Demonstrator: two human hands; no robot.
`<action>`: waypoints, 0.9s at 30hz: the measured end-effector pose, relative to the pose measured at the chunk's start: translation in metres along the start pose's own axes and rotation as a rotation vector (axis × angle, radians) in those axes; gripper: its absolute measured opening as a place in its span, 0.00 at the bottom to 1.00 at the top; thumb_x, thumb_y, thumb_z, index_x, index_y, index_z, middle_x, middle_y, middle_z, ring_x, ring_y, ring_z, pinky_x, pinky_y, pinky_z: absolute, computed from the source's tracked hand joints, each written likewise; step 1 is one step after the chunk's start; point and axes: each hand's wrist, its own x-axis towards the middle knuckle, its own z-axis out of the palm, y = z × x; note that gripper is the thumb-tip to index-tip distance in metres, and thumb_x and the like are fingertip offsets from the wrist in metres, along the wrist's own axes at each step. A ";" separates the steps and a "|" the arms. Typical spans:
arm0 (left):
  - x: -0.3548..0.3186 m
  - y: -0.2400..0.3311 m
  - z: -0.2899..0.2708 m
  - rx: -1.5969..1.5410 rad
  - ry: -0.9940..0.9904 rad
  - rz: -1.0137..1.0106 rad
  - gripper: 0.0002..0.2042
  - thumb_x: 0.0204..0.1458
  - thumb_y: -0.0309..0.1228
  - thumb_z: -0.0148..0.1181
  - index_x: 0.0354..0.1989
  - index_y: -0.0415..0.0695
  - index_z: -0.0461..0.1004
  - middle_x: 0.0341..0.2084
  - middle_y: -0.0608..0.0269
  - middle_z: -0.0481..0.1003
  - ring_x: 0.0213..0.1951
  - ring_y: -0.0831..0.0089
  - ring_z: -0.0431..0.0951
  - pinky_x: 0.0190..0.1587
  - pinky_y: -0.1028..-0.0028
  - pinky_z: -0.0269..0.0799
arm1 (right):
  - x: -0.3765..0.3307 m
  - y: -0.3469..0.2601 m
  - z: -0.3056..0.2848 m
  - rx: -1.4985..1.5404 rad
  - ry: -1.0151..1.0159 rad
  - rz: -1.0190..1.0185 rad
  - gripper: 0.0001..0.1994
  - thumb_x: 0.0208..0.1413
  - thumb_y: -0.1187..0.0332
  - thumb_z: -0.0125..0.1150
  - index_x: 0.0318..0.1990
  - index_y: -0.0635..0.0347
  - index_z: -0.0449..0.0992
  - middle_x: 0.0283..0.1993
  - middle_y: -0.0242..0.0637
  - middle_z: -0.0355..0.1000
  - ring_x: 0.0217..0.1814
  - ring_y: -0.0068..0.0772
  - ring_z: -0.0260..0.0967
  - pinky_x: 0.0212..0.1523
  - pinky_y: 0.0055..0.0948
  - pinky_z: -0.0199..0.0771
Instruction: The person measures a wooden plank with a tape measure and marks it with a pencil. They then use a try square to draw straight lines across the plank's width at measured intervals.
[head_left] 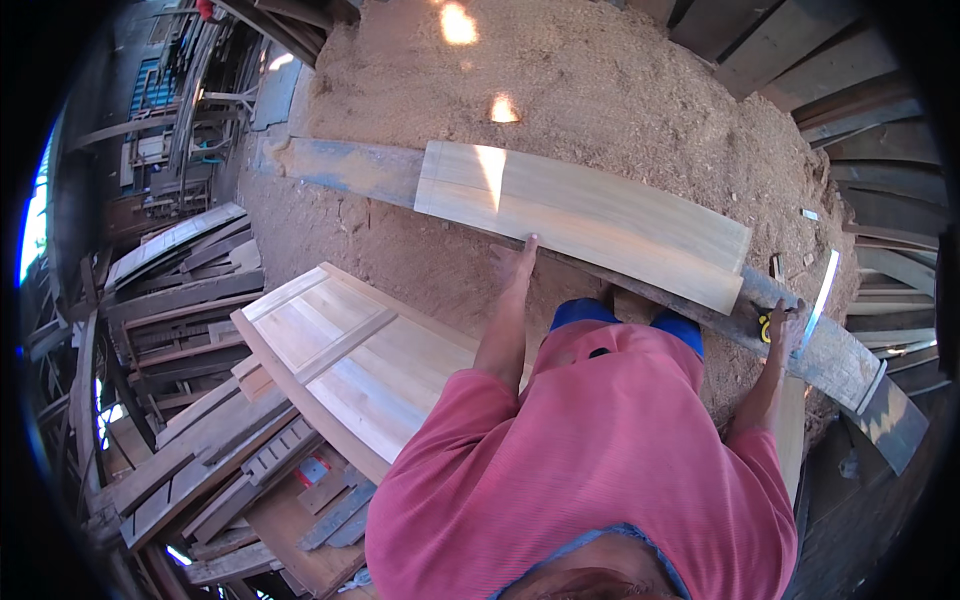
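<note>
A pale wooden board (600,215) lies lengthwise on a long, worn plank bench (350,168) in front of me. My left hand (515,264) is at the board's near edge, its thumb raised against the edge and its fingers stretched out to the left. Over the right part of the bench, past the board's end, my right hand (784,322) is closed around a yellow and black tape measure (765,328), partly hidden by the hand. Just right of that hand, a thin, light straight strip (820,300) slants across the bench; its kind is unclear.
A panelled wooden door (350,345) lies to my left, over stacked boards and offcuts (240,450). Sawdust (620,90) covers the ground beyond the bench. Planks (800,60) lean along the far right. More timber (190,100) stands at the far left.
</note>
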 end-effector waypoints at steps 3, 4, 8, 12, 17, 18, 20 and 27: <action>0.029 -0.017 0.006 -0.381 -0.132 0.059 0.63 0.54 0.53 0.81 0.81 0.24 0.44 0.77 0.31 0.61 0.78 0.47 0.63 0.79 0.58 0.59 | 0.032 0.001 0.055 0.904 -0.078 -0.074 0.32 0.68 0.59 0.66 0.76 0.58 0.68 0.51 0.40 0.79 0.51 0.33 0.75 0.53 0.33 0.73; 0.034 -0.020 0.007 -0.410 -0.214 0.013 0.61 0.54 0.52 0.81 0.80 0.22 0.46 0.74 0.33 0.66 0.76 0.50 0.67 0.76 0.59 0.63 | 0.035 0.004 0.060 0.986 -0.184 -0.058 0.25 0.69 0.65 0.63 0.71 0.60 0.73 0.40 0.31 0.74 0.40 0.24 0.68 0.43 0.28 0.71; 0.035 -0.022 0.011 -0.532 -0.288 -0.059 0.52 0.57 0.50 0.80 0.77 0.26 0.56 0.64 0.43 0.77 0.62 0.57 0.78 0.63 0.58 0.74 | 0.039 -0.088 0.072 0.460 0.059 -0.443 0.17 0.68 0.67 0.63 0.62 0.57 0.80 0.41 0.42 0.78 0.44 0.41 0.76 0.44 0.40 0.75; 0.030 -0.021 0.014 -0.577 -0.315 -0.167 0.42 0.60 0.48 0.78 0.73 0.37 0.63 0.47 0.57 0.79 0.44 0.69 0.78 0.46 0.62 0.75 | 0.001 -0.211 0.050 0.202 -0.031 -0.578 0.11 0.69 0.63 0.60 0.54 0.51 0.82 0.49 0.57 0.84 0.54 0.65 0.82 0.52 0.58 0.79; 0.036 -0.030 0.011 -0.613 -0.384 -0.160 0.36 0.61 0.50 0.77 0.67 0.44 0.63 0.40 0.64 0.71 0.37 0.75 0.71 0.37 0.64 0.72 | -0.051 -0.293 0.058 0.001 -0.179 -0.773 0.11 0.71 0.59 0.56 0.51 0.47 0.82 0.49 0.51 0.85 0.54 0.62 0.82 0.58 0.59 0.76; 0.037 -0.031 0.011 -0.627 -0.388 -0.174 0.41 0.60 0.50 0.77 0.71 0.41 0.59 0.49 0.57 0.69 0.45 0.67 0.72 0.46 0.59 0.73 | -0.054 -0.297 0.060 -0.030 -0.195 -0.780 0.10 0.71 0.59 0.55 0.50 0.47 0.82 0.49 0.51 0.85 0.54 0.61 0.82 0.59 0.59 0.75; 0.038 -0.029 0.010 -0.662 -0.413 -0.230 0.50 0.59 0.51 0.78 0.78 0.36 0.52 0.67 0.44 0.65 0.63 0.50 0.74 0.64 0.50 0.75 | -0.060 -0.295 0.061 0.004 -0.171 -0.841 0.07 0.70 0.61 0.57 0.46 0.47 0.80 0.46 0.50 0.85 0.51 0.62 0.82 0.56 0.61 0.76; 0.033 -0.037 0.014 -1.134 -0.410 -0.209 0.32 0.65 0.41 0.74 0.72 0.47 0.66 0.61 0.55 0.75 0.60 0.55 0.78 0.59 0.45 0.79 | -0.131 -0.241 0.052 -0.050 -0.189 -0.946 0.07 0.66 0.64 0.64 0.49 0.51 0.79 0.42 0.53 0.82 0.48 0.68 0.80 0.48 0.64 0.78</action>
